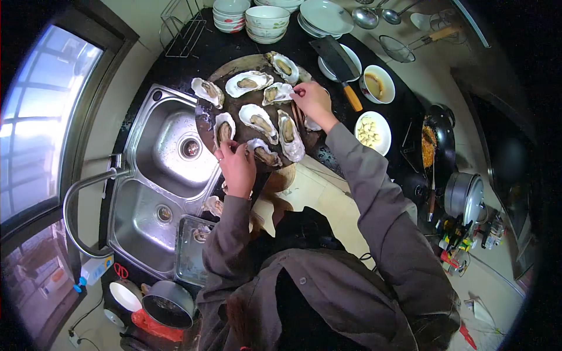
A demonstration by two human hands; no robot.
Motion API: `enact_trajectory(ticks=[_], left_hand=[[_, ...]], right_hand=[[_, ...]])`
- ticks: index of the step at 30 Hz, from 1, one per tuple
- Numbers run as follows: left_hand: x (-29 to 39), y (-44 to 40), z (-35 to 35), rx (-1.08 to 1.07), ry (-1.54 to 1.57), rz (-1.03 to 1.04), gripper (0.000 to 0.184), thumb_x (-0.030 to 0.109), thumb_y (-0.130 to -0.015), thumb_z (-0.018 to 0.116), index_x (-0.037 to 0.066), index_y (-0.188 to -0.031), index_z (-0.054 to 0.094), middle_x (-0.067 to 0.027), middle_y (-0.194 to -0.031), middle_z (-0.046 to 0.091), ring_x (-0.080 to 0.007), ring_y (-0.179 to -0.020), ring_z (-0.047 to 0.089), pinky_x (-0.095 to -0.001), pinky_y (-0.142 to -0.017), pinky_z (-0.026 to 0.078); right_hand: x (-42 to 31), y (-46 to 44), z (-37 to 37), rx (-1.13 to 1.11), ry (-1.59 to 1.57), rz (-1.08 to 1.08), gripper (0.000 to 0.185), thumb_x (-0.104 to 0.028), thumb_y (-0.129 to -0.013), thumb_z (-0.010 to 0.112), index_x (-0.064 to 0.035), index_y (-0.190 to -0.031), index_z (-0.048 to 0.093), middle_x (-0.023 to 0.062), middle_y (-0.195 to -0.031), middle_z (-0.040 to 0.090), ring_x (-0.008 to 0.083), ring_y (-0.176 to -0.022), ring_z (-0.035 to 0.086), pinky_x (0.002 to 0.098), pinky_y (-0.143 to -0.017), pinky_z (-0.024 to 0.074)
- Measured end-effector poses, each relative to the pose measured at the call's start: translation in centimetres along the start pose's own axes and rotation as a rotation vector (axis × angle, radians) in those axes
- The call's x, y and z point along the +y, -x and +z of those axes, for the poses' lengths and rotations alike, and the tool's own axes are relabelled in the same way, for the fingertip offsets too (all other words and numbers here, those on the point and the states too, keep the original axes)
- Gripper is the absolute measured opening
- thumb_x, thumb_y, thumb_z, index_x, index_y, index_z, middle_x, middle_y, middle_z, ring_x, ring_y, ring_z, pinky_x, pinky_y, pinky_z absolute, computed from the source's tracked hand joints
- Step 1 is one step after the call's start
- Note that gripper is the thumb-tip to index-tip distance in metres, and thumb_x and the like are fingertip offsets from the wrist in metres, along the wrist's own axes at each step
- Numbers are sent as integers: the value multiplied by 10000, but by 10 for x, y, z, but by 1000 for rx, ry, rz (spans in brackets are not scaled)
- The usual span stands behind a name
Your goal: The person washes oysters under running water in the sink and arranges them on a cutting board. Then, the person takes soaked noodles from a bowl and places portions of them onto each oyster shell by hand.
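Note:
Several opened oysters on the half shell, among them a long one [290,136], lie on a round wooden board [212,120]. My left hand [237,171] is at the board's near edge, its fingers curled around the lower end of an upright oyster [223,126]. Close to its thumb is another oyster [264,153]. Farther right, my right hand [314,103] pinches the right edge of a small oyster [277,93]. Thin brown sticks [298,115] show beneath that hand; whether it touches them is unclear. The palm partly covers another shell [312,124].
A cleaver [336,61] rests across a bowl behind the board. To the right are a sauce bowl [387,88], a bowl of pale chopped pieces [373,133] and a wok [446,137]. A double sink [143,137] with a curved tap [69,202] lies left. Stacked bowls [267,22] stand behind.

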State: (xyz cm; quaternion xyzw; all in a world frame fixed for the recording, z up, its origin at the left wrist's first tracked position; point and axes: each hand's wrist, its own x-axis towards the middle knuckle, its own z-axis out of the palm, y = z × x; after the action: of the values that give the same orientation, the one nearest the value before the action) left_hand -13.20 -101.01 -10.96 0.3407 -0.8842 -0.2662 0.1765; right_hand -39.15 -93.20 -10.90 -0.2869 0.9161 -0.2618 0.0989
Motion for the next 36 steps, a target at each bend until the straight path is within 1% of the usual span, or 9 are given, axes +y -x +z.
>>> enact_trajectory(ticks=[3,5,6,8,10,30,32,34,36], left_hand=[[-4,-1,1,-11,-9,-5,190,76,-778,675,63,-967,684,-162,-1077,517,-377,-1038,450,-450,-903,397],[-6,1,2,-30,-12,-9,188,70,-785,663,63,-971,684,-162,-1077,516,-377,-1035,452,-450,-903,398],[-6,1,3,-30,-7,-4,193,60,-786,651,63,-976,683,-163,-1076,515,-378,-1031,454,-449,-903,398],[-6,1,5,-32,5,12,206,41,-788,626,64,-984,683,-165,-1074,514,-380,-1021,459,-446,-903,399],[-5,1,9,-56,-4,15,221,31,-782,621,66,-991,683,-166,-1073,513,-380,-1016,462,-445,-899,402],[-10,18,18,-41,3,65,181,102,-831,655,28,-996,660,-188,-1036,532,-377,-964,512,-448,-847,430],[-15,19,23,-42,84,3,177,124,-846,660,24,-992,658,-184,-1029,534,-379,-899,545,-443,-804,449],[-14,17,23,-35,86,-35,179,119,-842,669,20,-990,652,-182,-1024,534,-368,-866,559,-429,-772,464],[-12,16,24,-28,76,-112,185,109,-833,687,13,-985,639,-176,-1014,535,-345,-799,586,-401,-707,493]], right_hand=[[-31,15,-50,52,102,-354,222,-186,-799,703,-108,-1006,716,98,-957,652,251,-835,648,334,-710,504],[-70,28,-103,-41,-87,-512,244,-118,-832,661,-96,-1073,692,103,-1016,599,252,-888,614,312,-760,484],[-100,39,-137,-65,-150,-629,234,-70,-828,618,-79,-1051,687,138,-988,591,320,-938,594,383,-806,489],[-143,55,-194,-29,-154,-895,211,-52,-839,609,-63,-1039,675,112,-973,606,283,-929,605,356,-798,487],[-178,74,-234,-95,-234,-876,252,-19,-850,605,-57,-1083,696,78,-1008,607,190,-888,584,300,-750,459],[-139,97,-257,97,-192,-749,224,-6,-851,604,-46,-1049,700,80,-989,615,152,-853,574,265,-714,450],[-98,97,-219,-14,-313,-581,193,-23,-854,622,-53,-1025,705,55,-950,617,127,-797,562,224,-663,430],[-42,104,-154,-215,-417,-206,100,-105,-879,654,-64,-954,706,20,-854,610,61,-722,536,210,-617,433],[16,121,-78,-216,-419,-60,169,-190,-872,685,-29,-923,690,63,-764,669,86,-645,592,251,-580,471]])
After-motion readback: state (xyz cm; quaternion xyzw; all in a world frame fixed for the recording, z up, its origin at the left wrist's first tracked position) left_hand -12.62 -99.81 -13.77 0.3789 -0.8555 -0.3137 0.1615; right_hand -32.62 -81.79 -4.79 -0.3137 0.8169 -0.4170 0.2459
